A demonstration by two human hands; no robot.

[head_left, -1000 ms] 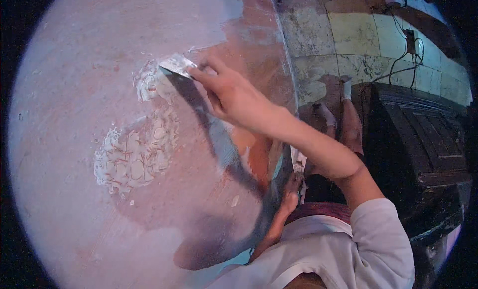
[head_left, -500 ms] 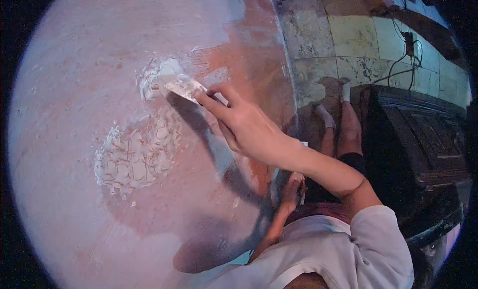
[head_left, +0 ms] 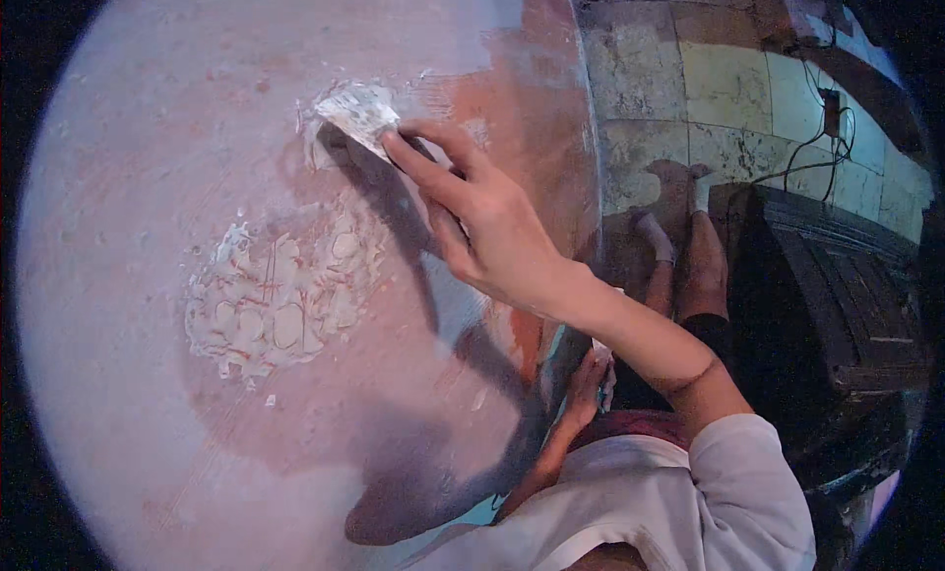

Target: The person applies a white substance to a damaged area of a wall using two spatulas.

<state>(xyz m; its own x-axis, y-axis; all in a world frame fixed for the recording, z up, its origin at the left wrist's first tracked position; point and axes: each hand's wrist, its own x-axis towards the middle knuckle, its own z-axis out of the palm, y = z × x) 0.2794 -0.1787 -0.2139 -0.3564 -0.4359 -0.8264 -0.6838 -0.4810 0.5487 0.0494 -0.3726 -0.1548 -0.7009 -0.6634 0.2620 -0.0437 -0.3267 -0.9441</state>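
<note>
Fingers of the bare right hand pinch a thin, flat, white-smeared scraper against the thumb, beyond and right of a large, rounded patch of ridged cream paste on a broad, pinkish-grey painted surface. Over the last half second the scraper has slid farther from that patch, onto the far part of a small, irregular white paste patch, hiding paste that lay uncovered; the work sits there, while the large patch remains ridged. Well right of the large patch, the left hand curls by a pale, partly hidden item; whether its fingers grip it, I cannot tell.
</note>
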